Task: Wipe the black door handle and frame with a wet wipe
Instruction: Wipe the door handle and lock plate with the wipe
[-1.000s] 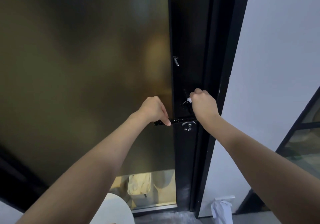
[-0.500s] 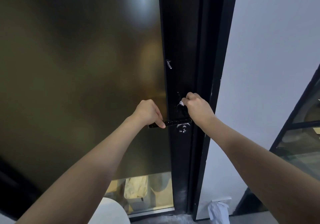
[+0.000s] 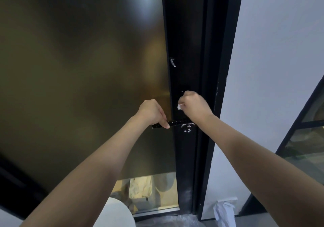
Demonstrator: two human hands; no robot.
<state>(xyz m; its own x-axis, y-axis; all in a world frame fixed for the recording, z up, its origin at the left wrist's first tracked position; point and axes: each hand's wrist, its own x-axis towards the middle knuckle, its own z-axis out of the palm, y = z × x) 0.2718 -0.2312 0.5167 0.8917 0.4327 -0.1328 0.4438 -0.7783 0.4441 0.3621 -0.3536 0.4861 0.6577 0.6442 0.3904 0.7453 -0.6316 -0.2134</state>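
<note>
Since the earlier frame, right hand has risen along the black metal door frame, fist closed on a mostly hidden white wet wipe. Left hand pinches the black lever door handle. Behind clear lower glass, a bin holds pale crumpled material.

Two hands: left hand, right hand; one handle; one wipe.

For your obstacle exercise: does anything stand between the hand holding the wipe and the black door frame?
Nothing visible: the right hand holds the wet wipe at the black door frame.
</note>
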